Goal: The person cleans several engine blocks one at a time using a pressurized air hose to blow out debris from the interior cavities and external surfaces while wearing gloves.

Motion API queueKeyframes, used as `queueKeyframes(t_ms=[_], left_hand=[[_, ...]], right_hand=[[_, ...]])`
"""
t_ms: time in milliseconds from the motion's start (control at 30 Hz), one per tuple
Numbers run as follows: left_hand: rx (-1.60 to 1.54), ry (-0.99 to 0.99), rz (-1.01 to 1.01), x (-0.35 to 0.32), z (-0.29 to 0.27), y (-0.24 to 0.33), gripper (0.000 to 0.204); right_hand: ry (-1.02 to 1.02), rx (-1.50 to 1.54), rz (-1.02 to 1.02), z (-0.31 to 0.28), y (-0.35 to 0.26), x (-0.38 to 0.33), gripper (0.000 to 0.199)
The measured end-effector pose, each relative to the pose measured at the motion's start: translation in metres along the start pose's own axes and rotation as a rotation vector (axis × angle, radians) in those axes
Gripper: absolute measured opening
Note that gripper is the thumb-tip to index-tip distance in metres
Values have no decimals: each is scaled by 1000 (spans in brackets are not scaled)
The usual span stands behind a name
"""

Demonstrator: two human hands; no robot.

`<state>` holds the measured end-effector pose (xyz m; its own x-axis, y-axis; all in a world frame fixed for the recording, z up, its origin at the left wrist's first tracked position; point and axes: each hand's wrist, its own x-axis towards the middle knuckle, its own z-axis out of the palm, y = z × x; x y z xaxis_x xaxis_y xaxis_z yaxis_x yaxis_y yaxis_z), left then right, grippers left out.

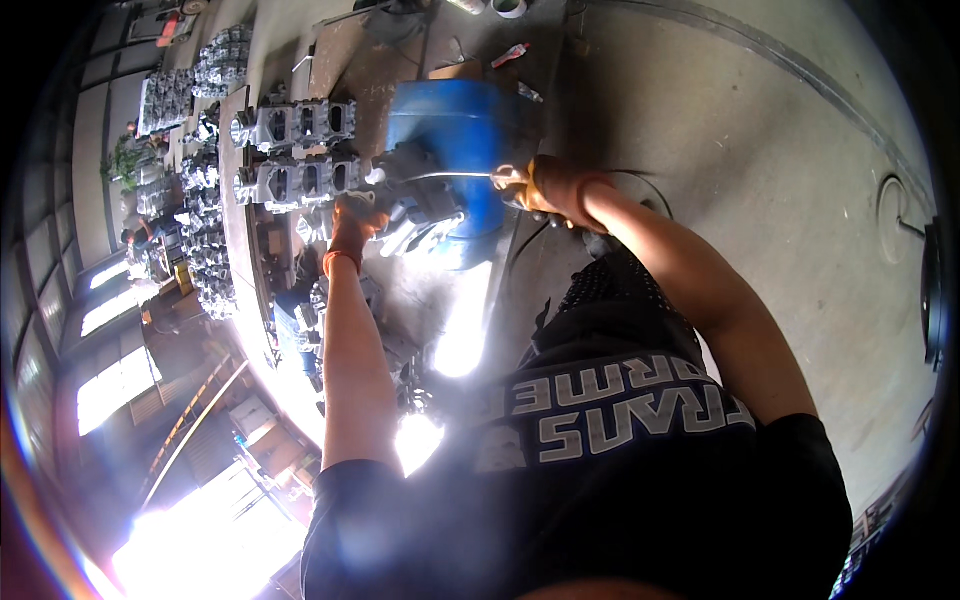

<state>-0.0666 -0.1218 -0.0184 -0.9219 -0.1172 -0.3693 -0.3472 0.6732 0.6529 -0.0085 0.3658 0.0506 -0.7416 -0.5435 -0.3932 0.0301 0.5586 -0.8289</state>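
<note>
My right hand (548, 190), in an orange-brown work glove, is closed around the grip of a hand-held tool. From it a long thin metal rod (450, 175) points left, ending in a pale rounded tip (377, 176). That tip is close to a dark grey metal casting (432, 200), which rests on a blue drum (445, 110). My left hand (358, 218), gloved too, grips the casting's left side; its fingertips are partly hidden. The tool's body is mostly covered by my right glove.
Silver-grey castings (300, 125) stand in rows on the left, with several more stacked behind them. A thin dark hose (655, 190) curves behind my right hand. A red-and-white tube (510, 55) lies beyond the drum. At right, a round black object (935, 295) stands at the concrete floor's edge.
</note>
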Motion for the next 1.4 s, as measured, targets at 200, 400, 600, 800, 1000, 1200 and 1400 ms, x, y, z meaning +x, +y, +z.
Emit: queueKeyframes(t_ms=[200, 400, 600, 800, 1000, 1200, 1400], left_hand=[[-81, 93, 36, 5, -17, -45, 38], [0, 15, 36, 20, -22, -56, 47], [-125, 139, 77, 2, -20, -63, 56], [-110, 85, 126, -6, -2, -23, 61], [-8, 138, 13, 28, -53, -117, 63], [141, 168, 78, 62, -21, -134, 68], [-255, 71, -40, 61, -44, -151, 69]], right_hand=[[32, -237, -400, 23, 13, 24, 39], [19, 98, 48, 9, -3, -2, 52], [-217, 295, 211, 6, -3, -5, 62], [-133, 178, 110, 16, 12, 5, 50], [-157, 160, 20, 22, 10, 18, 39], [-99, 550, 205, 13, 37, -13, 30], [-189, 922, 488, -5, -16, -59, 29]])
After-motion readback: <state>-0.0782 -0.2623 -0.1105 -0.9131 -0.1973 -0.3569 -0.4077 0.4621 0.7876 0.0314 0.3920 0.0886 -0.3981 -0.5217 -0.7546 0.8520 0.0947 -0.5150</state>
